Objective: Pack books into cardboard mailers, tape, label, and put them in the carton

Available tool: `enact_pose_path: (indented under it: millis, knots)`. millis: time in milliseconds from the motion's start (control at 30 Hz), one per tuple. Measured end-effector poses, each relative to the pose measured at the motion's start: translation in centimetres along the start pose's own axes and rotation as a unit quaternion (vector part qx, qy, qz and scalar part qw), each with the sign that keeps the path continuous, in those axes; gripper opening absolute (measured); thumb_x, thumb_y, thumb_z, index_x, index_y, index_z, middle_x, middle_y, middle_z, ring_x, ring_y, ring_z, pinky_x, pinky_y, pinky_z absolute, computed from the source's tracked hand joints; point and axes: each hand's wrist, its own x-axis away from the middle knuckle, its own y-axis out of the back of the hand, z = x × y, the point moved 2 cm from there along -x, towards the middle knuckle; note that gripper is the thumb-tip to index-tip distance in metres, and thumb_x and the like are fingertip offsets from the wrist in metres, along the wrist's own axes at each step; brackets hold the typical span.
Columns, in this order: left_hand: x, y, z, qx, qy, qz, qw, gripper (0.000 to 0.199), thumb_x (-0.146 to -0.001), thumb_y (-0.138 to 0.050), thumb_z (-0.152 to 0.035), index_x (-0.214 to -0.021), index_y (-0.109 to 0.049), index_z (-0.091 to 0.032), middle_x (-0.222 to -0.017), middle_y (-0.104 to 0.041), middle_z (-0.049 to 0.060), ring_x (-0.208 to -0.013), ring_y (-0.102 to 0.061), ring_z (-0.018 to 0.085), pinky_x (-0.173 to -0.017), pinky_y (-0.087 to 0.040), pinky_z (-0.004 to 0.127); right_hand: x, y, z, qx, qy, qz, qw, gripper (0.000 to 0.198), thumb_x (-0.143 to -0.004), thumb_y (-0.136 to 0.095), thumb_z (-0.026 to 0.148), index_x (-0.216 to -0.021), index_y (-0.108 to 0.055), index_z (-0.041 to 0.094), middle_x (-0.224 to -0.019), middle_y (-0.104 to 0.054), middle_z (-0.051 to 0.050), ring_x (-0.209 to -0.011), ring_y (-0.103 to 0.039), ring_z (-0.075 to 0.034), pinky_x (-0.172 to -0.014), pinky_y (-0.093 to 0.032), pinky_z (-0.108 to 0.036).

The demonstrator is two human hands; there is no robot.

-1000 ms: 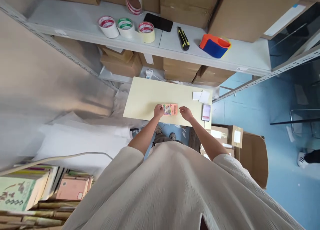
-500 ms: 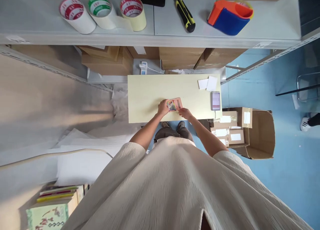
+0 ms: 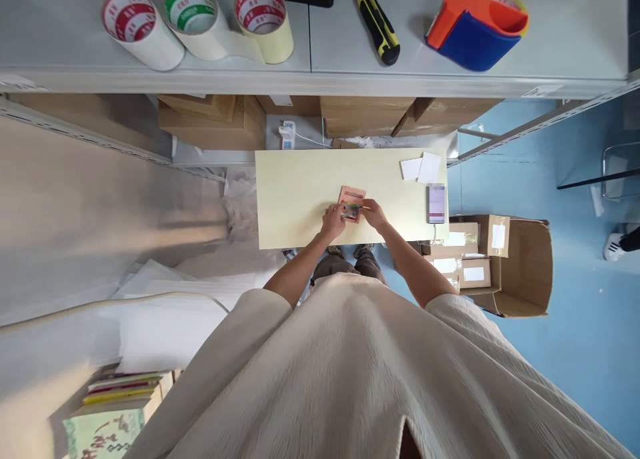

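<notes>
Grey shelf (image 3: 380,82) up top, front edge running right across the view. Below it there's a pale yellow bench (image 3: 295,186), loads of bare room left of the hands. Big open carton (image 3: 527,266) sits off the bench's right end; the small boxes (image 3: 467,283) at its left have white labels (image 3: 499,236), too tiny to read. Tape rolls (image 3: 205,44) have red or green printed cores, lettering's unclear to me. Left hand (image 3: 334,220) pinches the lower left of a pink pack (image 3: 353,194) over mid-bench, right hand (image 3: 373,214) pinches its right edge. Can't read the pack's print.
</notes>
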Motion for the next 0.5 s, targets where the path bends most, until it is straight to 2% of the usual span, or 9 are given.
enact_pose_path:
  millis: [100, 233, 400, 500]
  knots:
    - [-0.05, -0.47, 0.09, 0.035, -0.017, -0.014, 0.999, 0.065, -0.095, -0.058, -0.004, -0.157, -0.066, -0.022, -0.161, -0.064, 0.020, -0.155, -0.059, 0.037, -0.134, -0.047, 0.056, -0.58, -0.17, 0.59, -0.014, 0.025, 0.017, 0.999, 0.048, -0.083, -0.078, 0.040, -0.127, -0.073, 0.024, -0.139, -0.080, -0.014, -0.128, -0.076, -0.030, -0.106, -0.064, -0.045]
    - [-0.17, -0.39, -0.17, 0.046, -0.031, -0.026, 0.998, 0.063, -0.095, -0.057, -0.003, -0.154, -0.067, -0.020, -0.170, -0.060, 0.020, -0.158, -0.057, 0.037, -0.134, -0.047, 0.056, -0.24, 0.22, 0.36, 0.051, -0.020, -0.009, 0.998, 0.049, -0.088, -0.071, 0.039, -0.134, -0.073, 0.022, -0.137, -0.081, -0.015, -0.127, -0.077, -0.031, -0.105, -0.065, -0.043]
    - [-0.14, -0.35, -0.51, 0.046, -0.048, -0.003, 0.998, 0.062, -0.094, -0.056, -0.001, -0.153, -0.069, -0.020, -0.164, -0.068, 0.018, -0.152, -0.063, 0.036, -0.133, -0.048, 0.055, 0.13, 0.25, 0.15, 0.027, -0.074, -0.011, 0.997, 0.054, -0.083, -0.069, 0.037, -0.135, -0.076, 0.021, -0.139, -0.081, -0.018, -0.123, -0.079, -0.032, -0.098, -0.066, -0.042]
    - [0.06, -0.35, -0.39, 0.038, -0.057, -0.001, 0.998, 0.061, -0.093, -0.057, 0.001, -0.150, -0.070, -0.019, -0.161, -0.071, 0.018, -0.149, -0.066, 0.036, -0.131, -0.050, 0.054, -0.33, 0.07, 0.24, 0.014, -0.089, -0.026, 0.996, 0.053, -0.078, -0.072, 0.039, -0.128, -0.080, 0.021, -0.127, -0.084, -0.015, -0.119, -0.078, -0.033, -0.097, -0.064, -0.043]
